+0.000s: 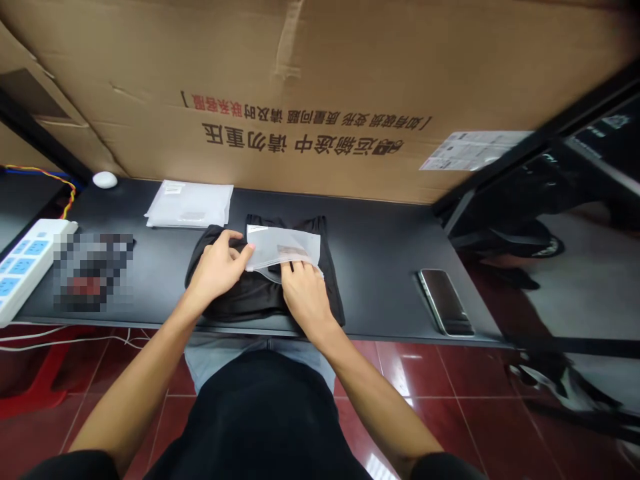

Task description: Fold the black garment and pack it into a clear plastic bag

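Observation:
A frosted zip bag (265, 245) with a small white label lies on a folded black garment (240, 293) in front of me. My left hand (216, 267) is closed at the bag's left edge, thumb against the plastic, its other fingers curled over the black cloth. The fingers of my right hand (306, 293) stretch into the mouth of the bag at its lower right and show faintly through the plastic. A dark strip shows between two of them; I cannot tell what it is. The garment's straps stick out behind the bag.
Flat frosted bags (193, 205) lie at the back left near a white mouse (105, 180). A power strip (30, 263) and a blurred-out item (93, 272) are at the left. A phone (446, 302) lies right. A large cardboard sheet (320, 80) stands along the back of the black table (385, 267).

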### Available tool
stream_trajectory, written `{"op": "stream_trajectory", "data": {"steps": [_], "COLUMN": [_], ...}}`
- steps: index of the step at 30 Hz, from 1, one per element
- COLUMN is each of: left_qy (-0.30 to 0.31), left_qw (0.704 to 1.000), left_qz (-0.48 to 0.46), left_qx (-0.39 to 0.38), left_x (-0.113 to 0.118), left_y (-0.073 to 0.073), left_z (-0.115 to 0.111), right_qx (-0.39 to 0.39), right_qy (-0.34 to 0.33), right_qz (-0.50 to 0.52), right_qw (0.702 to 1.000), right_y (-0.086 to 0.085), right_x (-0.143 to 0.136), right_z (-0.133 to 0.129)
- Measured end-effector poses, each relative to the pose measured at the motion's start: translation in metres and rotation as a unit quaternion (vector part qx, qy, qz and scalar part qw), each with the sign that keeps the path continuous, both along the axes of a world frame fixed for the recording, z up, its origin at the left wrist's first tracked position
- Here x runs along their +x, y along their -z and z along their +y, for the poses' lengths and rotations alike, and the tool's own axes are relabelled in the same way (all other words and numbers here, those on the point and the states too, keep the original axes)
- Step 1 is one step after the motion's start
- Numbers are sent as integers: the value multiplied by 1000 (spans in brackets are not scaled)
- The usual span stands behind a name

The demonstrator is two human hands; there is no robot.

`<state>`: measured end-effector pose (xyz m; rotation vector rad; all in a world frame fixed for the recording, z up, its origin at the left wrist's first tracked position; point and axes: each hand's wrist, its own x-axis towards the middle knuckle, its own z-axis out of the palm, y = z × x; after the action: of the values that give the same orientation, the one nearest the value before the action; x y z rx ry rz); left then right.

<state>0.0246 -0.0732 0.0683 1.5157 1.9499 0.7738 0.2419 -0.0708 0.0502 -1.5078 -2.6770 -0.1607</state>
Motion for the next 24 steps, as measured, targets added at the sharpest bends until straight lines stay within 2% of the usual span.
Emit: {"op": "stream_trajectory", "data": {"steps": [6, 10, 13, 16, 19, 21, 24], "left_qy": [62, 63, 65, 69, 41, -3, -88], "left_qw": [980, 968, 968, 973, 966, 959, 943], "left_qz": [-185, -242, -242, -219, -237, -247, -248], "left_qx": [-39, -26, -13, 23, 91, 141, 201], "left_x": [1, -1, -9, -23, -43, -62, -100], "left_y": [9, 5, -4, -16, -25, -26, -21], "left_z": [18, 23, 27, 32, 39, 46, 57], "right_qx": [20, 63, 101, 131, 122, 105, 95], "right_qy": [-10, -50, -136, -277, -378, -385, -357], "right_qz": [-8, 46, 132, 225, 290, 309, 328], "right_qw": [1000, 996, 977, 925, 871, 863, 870], "right_y": [3, 0, -9, -20, -22, -16, -1], "right_x": [3, 15, 28, 43, 56, 64, 77], "right_z": [9, 4, -4, -9, -10, -7, -1]}}
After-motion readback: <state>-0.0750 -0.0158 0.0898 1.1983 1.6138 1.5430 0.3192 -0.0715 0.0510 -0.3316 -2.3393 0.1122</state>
